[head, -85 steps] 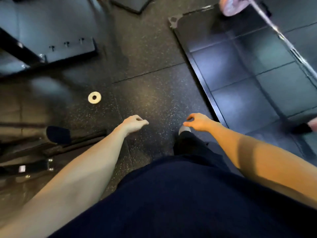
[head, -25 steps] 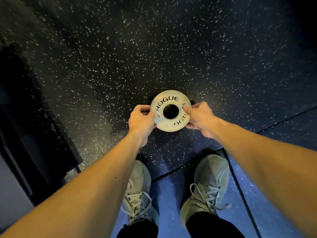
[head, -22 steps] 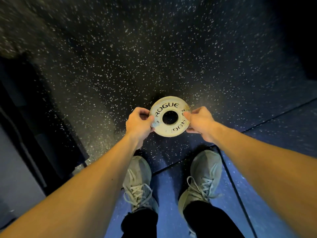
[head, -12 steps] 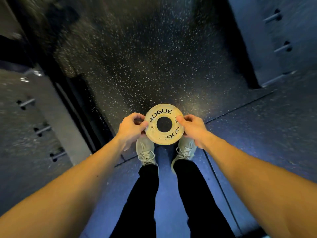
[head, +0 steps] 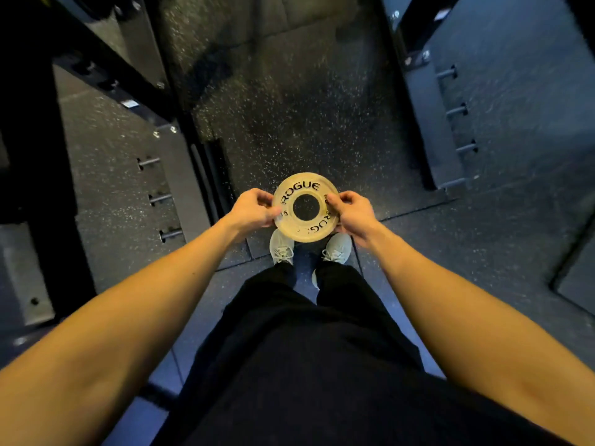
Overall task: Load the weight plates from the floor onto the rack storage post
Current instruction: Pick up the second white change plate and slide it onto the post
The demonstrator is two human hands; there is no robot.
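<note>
Both hands grip a pale plate [head: 306, 189] marked ROGUE, left hand [head: 249, 209] and right hand [head: 352, 212] on opposite edges, above grey shoes [head: 281, 249] on speckled floor [head: 289, 107]; pegs [head: 455, 109] line the right.

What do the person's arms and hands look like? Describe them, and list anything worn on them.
Both forearms are bare up to the frame's edge: no sleeves show. The left hand and right hand wear no gloves, and no watch, wristband or ring can be seen. No markings show on the arms. Lower down, dark trousers and light lace-up shoes are visible.
</note>
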